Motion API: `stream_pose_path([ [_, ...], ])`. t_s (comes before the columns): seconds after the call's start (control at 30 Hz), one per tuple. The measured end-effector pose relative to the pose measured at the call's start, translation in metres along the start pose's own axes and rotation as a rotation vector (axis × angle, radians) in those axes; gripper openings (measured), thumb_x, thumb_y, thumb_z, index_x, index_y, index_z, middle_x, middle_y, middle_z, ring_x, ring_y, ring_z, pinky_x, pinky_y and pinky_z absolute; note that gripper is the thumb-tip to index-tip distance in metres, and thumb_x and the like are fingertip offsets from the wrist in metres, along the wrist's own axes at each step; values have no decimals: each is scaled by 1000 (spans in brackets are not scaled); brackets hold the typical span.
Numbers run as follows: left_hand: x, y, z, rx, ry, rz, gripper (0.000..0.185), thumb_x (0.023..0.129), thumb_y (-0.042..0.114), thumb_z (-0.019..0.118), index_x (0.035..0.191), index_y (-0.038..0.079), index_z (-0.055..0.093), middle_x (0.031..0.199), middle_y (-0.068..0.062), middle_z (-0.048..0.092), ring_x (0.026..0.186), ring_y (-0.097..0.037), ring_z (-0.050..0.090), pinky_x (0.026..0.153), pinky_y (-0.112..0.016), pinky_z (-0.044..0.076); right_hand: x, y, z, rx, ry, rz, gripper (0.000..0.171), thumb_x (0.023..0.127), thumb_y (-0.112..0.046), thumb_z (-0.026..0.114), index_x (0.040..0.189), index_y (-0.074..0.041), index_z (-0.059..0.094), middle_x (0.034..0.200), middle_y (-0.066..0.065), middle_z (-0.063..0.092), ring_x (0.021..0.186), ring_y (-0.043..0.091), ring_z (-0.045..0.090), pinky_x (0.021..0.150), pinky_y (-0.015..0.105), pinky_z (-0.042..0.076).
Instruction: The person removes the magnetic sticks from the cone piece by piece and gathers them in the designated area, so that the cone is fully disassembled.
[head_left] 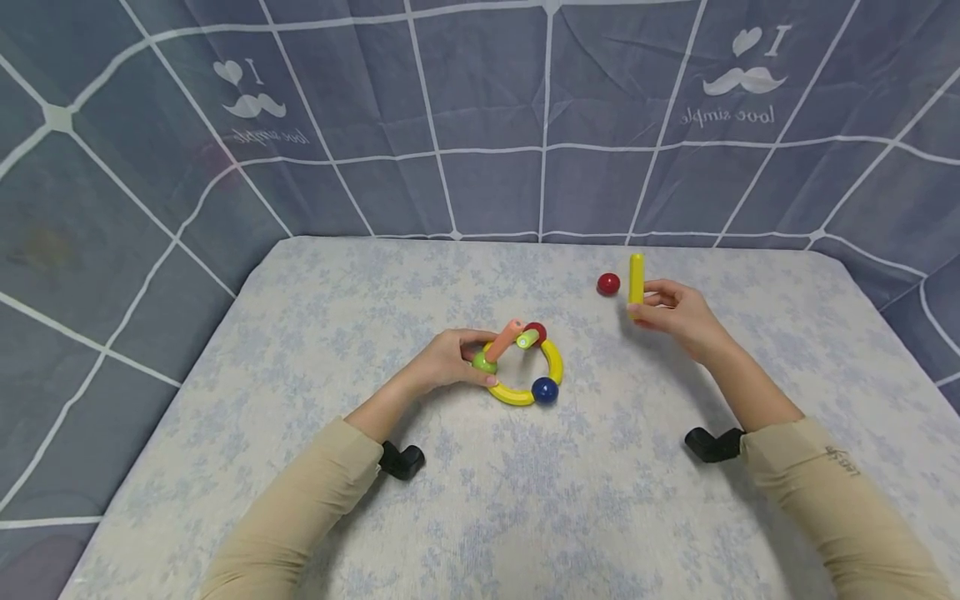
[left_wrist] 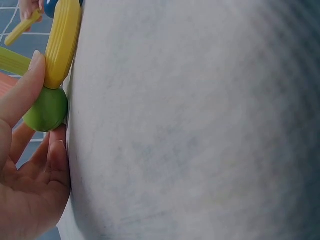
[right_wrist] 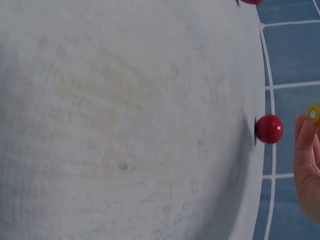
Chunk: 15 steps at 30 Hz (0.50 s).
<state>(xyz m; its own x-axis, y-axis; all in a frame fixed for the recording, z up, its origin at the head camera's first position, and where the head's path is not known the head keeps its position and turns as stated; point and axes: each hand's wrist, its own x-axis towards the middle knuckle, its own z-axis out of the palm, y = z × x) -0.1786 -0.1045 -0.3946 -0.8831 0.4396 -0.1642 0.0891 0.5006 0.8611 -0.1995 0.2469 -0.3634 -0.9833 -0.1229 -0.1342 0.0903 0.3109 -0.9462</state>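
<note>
Pale flowered tablecloth [head_left: 300, 350] backed by a blue-grey curtain [head_left: 480, 125] with white lines. Left hand [head_left: 450, 360] reaching in from the lower left, forearm slanted across the cloth, thumb and fingers curled round a green ball [head_left: 483, 363] at the edge of a small toy build near the middle of the table: yellow ring [head_left: 553, 360], orange stick [head_left: 504, 337], light green stick [head_left: 528, 338], blue ball [head_left: 544, 390], dark red ball [head_left: 537, 330]. Right hand [head_left: 671, 315] further back on the right, wrist raised off the cloth, fingers pinching a yellow stick [head_left: 636, 278] held upright. Loose red ball [head_left: 607, 284] lying just beside that stick.
</note>
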Motion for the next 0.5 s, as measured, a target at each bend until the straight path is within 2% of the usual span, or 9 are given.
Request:
stream_pose_path([
  [0.27,0,0,2,3,-3,-9,63,68,14,84,127,13,59,120,-4,58,77,-17,45,65,-26,38,12,9,-9,-46,60,75,64,88,-20,65,137,7,34,93,1,51,72,2,60,74,19,50],
  [0.5,1,2,0,3,1,-25,64,68,15,84,127,13,59,123,-4,57,80,-18,46,67,-26,39,22,7,-12,-71,94,101,66,89,-20,65,139,7,33,94,3,50,69,-1,58,71,17,50],
])
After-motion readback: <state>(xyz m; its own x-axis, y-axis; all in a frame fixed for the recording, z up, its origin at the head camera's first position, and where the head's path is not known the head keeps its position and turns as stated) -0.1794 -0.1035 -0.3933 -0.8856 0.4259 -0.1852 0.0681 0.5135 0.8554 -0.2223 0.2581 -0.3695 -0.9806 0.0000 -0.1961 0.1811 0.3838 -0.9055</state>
